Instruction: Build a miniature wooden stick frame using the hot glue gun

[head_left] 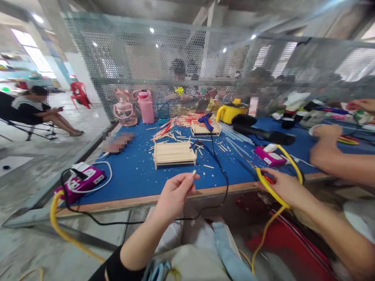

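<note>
My left hand (177,191) is raised at the near edge of the blue table (131,171), its fingers pinched on a small piece of wooden stick (193,172). My right hand (278,183) rests at the table's edge, closed over a small red tool (268,179) beside a looping yellow cable (285,156). A little bench built from wooden sticks (174,153) stands on the table just beyond my left hand. Further back a blue glue gun (206,121) lies on a second stick frame (205,128), its black cord (219,168) trailing over the table's edge.
Loose sticks (170,130) and wood bits litter the table. A magenta power strip (84,180) sits at the near left corner, another (269,155) at the right. Pink bottles (145,106), a yellow pot (231,110) and a black tool (263,134) stand further back. Another person's arm (336,158) reaches in from the right.
</note>
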Tool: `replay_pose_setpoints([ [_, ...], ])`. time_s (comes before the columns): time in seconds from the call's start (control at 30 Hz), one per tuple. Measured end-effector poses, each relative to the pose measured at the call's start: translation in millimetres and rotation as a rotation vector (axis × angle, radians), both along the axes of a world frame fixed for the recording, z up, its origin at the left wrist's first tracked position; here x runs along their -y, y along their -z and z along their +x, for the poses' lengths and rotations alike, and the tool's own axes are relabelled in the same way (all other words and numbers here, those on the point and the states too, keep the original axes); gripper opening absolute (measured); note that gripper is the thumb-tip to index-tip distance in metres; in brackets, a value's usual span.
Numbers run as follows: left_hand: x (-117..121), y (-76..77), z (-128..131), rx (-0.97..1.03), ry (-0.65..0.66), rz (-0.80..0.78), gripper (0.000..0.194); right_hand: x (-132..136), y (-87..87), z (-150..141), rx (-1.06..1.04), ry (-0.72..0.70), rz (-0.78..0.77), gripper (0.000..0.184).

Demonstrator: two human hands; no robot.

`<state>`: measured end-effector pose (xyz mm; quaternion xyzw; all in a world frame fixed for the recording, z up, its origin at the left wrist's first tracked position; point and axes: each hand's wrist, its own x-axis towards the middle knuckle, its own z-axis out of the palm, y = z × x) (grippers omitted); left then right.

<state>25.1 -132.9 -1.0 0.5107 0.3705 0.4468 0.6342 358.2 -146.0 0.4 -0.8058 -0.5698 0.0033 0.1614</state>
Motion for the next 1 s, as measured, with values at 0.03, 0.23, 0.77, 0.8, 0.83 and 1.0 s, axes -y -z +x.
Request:
replay_pose_setpoints([
  [0.03, 0.8, 0.8, -0.2, -0.032, -0.015, 0.033, 0.04, 11.2, 5.4, -10.8, -0.061, -0.054, 0.003, 0.038],
  [0.23, 7.9, -5.2, -0.1, -0.158, -0.065, 0.202, 0.034, 62.0, 27.3, -106.7, -0.678, -0.463, 0.166, 0.041],
  [0.77, 16.2, -12.5, -7.0, -0.321, 0.035, 0.447, 0.028, 55.4, 8.6, -148.0, -0.742, -0.673, 0.066, 0.059],
  [0.8, 16.1, -12.1, -7.3, -0.315, 0.055, 0.456, 0.028, 55.4, 7.6, -147.9, -0.74, -0.689, 0.071, 0.059],
  [0.83, 16.0, -11.7, -7.6, -0.302, 0.075, 0.463, 0.028, 55.2, 6.3, -148.0, -0.744, -0.707, 0.076, 0.061],
  [1.0, 16.1, -8.1, -8.5, -0.194, 0.14, 0.445, 0.024, 54.1, 1.0, -148.8, -0.744, -0.772, 0.081, 0.068],
])
